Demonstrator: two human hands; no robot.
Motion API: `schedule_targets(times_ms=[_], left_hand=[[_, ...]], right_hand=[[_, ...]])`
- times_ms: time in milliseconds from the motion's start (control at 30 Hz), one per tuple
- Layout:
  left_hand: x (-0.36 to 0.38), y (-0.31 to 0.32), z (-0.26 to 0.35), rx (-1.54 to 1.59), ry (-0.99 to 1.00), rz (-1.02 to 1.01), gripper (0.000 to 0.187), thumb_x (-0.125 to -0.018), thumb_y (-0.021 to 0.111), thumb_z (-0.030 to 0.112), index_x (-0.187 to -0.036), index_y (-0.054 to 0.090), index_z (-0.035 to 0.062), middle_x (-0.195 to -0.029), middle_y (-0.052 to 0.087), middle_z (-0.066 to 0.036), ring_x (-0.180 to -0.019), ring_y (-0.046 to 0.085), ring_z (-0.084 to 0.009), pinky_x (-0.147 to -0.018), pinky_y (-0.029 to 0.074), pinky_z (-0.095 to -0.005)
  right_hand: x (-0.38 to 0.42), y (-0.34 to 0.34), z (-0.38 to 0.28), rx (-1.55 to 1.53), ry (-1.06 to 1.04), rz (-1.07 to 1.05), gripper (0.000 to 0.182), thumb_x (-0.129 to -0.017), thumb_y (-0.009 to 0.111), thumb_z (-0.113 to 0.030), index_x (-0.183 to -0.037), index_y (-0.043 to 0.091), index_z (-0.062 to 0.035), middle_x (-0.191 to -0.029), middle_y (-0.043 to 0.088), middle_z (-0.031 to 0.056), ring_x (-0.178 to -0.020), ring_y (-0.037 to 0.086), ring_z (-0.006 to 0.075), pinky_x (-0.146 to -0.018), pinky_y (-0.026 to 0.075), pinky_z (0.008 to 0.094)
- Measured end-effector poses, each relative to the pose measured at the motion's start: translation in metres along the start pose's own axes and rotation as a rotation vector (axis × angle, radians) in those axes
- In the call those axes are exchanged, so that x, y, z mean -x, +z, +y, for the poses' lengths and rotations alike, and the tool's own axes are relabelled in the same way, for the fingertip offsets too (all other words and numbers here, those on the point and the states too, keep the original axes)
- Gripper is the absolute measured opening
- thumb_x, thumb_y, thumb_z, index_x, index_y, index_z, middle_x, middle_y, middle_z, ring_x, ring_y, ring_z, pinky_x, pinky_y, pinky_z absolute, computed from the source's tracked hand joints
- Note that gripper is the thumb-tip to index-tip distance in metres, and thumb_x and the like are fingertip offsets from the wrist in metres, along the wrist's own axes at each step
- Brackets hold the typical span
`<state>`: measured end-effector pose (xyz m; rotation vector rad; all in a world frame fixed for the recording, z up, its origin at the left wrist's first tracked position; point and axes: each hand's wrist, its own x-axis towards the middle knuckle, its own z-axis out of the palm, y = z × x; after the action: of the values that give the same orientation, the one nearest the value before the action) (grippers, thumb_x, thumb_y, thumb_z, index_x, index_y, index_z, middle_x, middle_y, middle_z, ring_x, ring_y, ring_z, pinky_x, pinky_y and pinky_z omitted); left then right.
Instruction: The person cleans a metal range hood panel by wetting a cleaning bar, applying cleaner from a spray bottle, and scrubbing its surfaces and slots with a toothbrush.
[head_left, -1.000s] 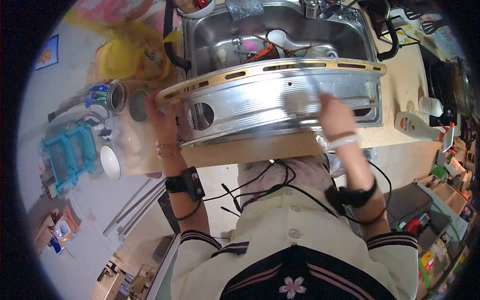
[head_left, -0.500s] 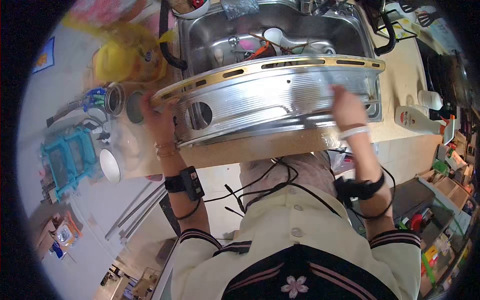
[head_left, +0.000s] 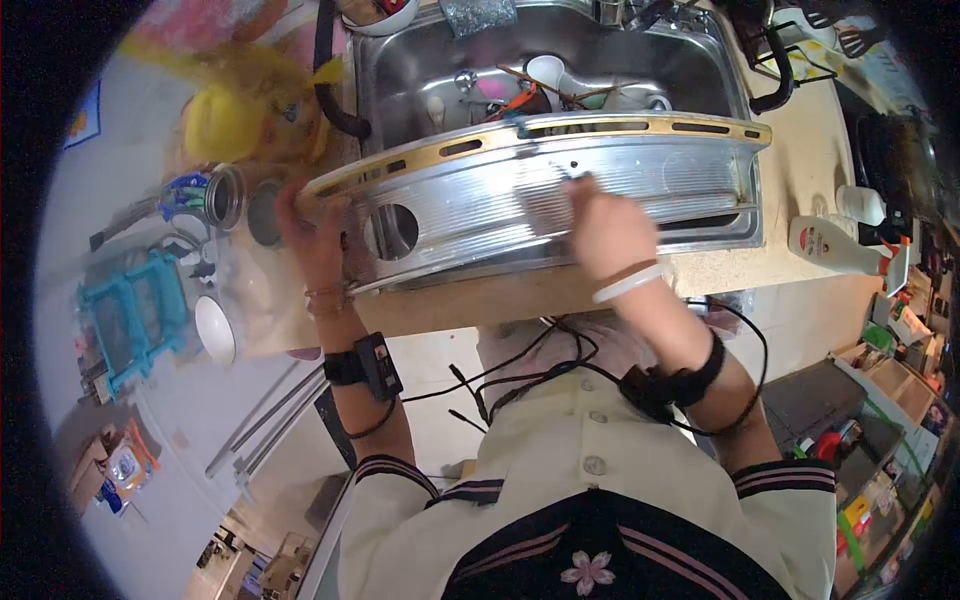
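Note:
A long ribbed metal panel with a slotted, yellowish upper edge lies tilted across the near part of the metal sink. My left hand grips its left end, near a round hole. Over the middle of the panel is my right hand, its fingers closed round the handle of a blurred brush-like tool that meets the ribbed surface. The tool's exact shape is smeared by motion. Behind the panel, the sink holds a white cup, spoons and other utensils.
To the left are a yellow bag, glass jars, a white bowl and a turquoise rack. A spray bottle lies at the right. Black cables hang between my forearms.
My right hand has moved left along the panel, from its right part to the middle. My left hand still grips the left end.

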<state>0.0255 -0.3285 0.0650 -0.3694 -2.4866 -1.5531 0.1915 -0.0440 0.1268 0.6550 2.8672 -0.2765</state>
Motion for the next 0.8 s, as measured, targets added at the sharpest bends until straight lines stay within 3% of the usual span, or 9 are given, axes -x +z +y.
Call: schedule_targets(times_ms=[67,167,333,400,467,500,600,667,800], left_hand=[[-0.007,0.0,-0.003,0.015,-0.004,-0.014,0.052,-0.066,0.072,0.01,-0.111,0.046,0.003,-0.11,0.048,-0.008,-0.106,0.043,-0.0199,-0.095,0.031,-0.0323],[-0.004,0.003,0.012,-0.036,-0.026,-0.063,0.054,-0.072,0.071,0.009,-0.117,0.042,0.0031,-0.113,0.048,-0.008,-0.104,0.044,-0.0207,-0.093,0.036,-0.0308],[-0.003,0.005,0.016,0.025,-0.042,-0.024,0.052,-0.069,0.072,0.011,-0.112,0.045,0.0026,-0.107,0.049,-0.007,-0.102,0.044,-0.019,-0.091,0.035,-0.0307],[-0.006,0.004,0.016,0.058,-0.051,-0.019,0.051,-0.067,0.073,0.012,-0.11,0.046,0.0024,-0.105,0.049,-0.007,-0.101,0.044,-0.0181,-0.091,0.034,-0.0306],[-0.002,0.007,0.016,0.092,-0.091,0.007,0.052,-0.067,0.073,0.013,-0.11,0.046,0.0025,-0.105,0.048,-0.007,-0.102,0.044,-0.0179,-0.091,0.034,-0.0305],[0.0,0.007,0.016,0.088,-0.093,0.011,0.052,-0.067,0.073,0.012,-0.11,0.046,0.0026,-0.106,0.048,-0.007,-0.102,0.043,-0.0179,-0.091,0.034,-0.0304],[0.001,0.006,0.018,0.067,-0.096,0.01,0.052,-0.067,0.073,0.01,-0.111,0.045,0.003,-0.107,0.048,-0.007,-0.103,0.043,-0.0181,-0.092,0.034,-0.0302],[-0.003,0.004,0.02,0.051,-0.089,-0.012,0.052,-0.067,0.072,0.008,-0.112,0.045,0.0033,-0.107,0.048,-0.007,-0.104,0.043,-0.0184,-0.092,0.033,-0.0302],[-0.002,0.004,0.013,0.112,-0.116,-0.053,0.059,-0.07,0.072,0.011,-0.12,0.041,0.0036,-0.115,0.046,-0.009,-0.106,0.044,-0.021,-0.094,0.037,-0.0313]], right_hand=[[-0.002,0.001,0.007,-0.05,0.016,0.101,0.028,-0.092,0.038,-0.028,-0.094,0.059,-0.0087,-0.059,0.06,0.0154,-0.056,0.061,0.034,-0.051,0.049,0.045],[-0.003,0.007,0.097,0.006,0.232,0.175,0.027,-0.092,0.039,-0.026,-0.094,0.059,-0.0083,-0.059,0.059,0.0165,-0.054,0.06,0.0332,-0.043,0.047,0.0424],[-0.008,-0.006,0.027,-0.097,-0.03,0.176,0.031,-0.09,0.045,-0.035,-0.101,0.058,-0.0099,-0.064,0.06,0.0172,-0.058,0.059,0.0363,-0.049,0.046,0.0445],[-0.012,0.006,0.049,-0.134,-0.05,0.296,0.032,-0.09,0.045,-0.037,-0.098,0.059,-0.0091,-0.064,0.06,0.0165,-0.059,0.059,0.036,-0.049,0.046,0.0443],[-0.014,-0.011,0.089,-0.088,0.207,0.102,0.033,-0.09,0.044,-0.036,-0.096,0.06,-0.0079,-0.064,0.06,0.0171,-0.059,0.059,0.0362,-0.05,0.046,0.0432],[-0.013,-0.015,0.1,-0.106,0.22,0.165,0.03,-0.088,0.046,-0.039,-0.088,0.06,-0.0123,-0.062,0.06,0.0145,-0.056,0.061,0.0326,-0.049,0.047,0.0431],[-0.009,0.01,0.067,-0.099,0.056,0.242,0.03,-0.088,0.046,-0.038,-0.088,0.059,-0.0119,-0.061,0.06,0.015,-0.055,0.059,0.0349,-0.049,0.046,0.0444],[-0.013,0.003,0.031,-0.163,-0.107,0.128,0.032,-0.09,0.045,-0.033,-0.103,0.06,-0.0084,-0.065,0.059,0.0194,-0.058,0.058,0.0357,-0.051,0.045,0.0426],[-0.017,0.001,0.103,-0.152,0.123,0.147,0.034,-0.09,0.045,-0.034,-0.099,0.062,-0.0057,-0.067,0.06,0.0199,-0.06,0.06,0.0355,-0.05,0.046,0.0426]])
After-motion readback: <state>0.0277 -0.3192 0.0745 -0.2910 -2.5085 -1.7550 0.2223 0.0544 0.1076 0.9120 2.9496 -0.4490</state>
